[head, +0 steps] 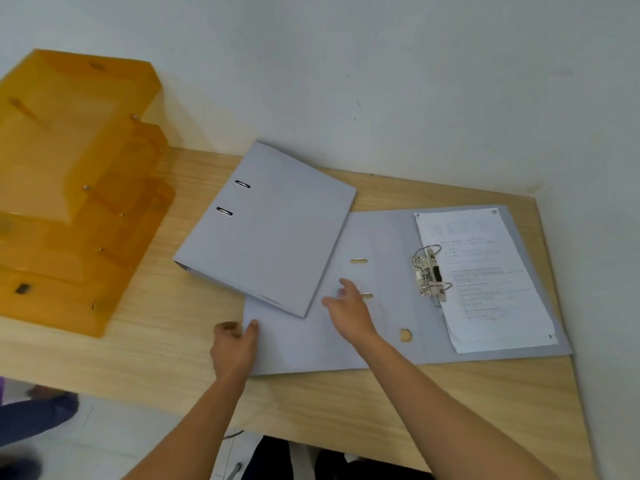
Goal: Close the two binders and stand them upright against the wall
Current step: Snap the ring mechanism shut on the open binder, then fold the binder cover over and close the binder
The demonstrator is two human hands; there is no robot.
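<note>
A closed grey binder (270, 233) lies flat on the wooden desk, its lower corner overlapping the left cover of a second grey binder (384, 306). That second binder lies open, with a metal lever-arch clip (431, 271) and printed sheets (485, 278) on its right half. My left hand (233, 348) pinches the outer left edge of the open cover near its front corner. Over the inside of that same cover my right hand (349, 310) rests flat, fingers spread, just right of the closed binder's corner.
An orange translucent stacked tray organiser (76, 188) fills the desk's left side against the white wall (381, 81). The desk's (156, 341) front edge runs close to me and its right edge lies just past the open binder. A person's legs (31, 417) show on the floor at lower left.
</note>
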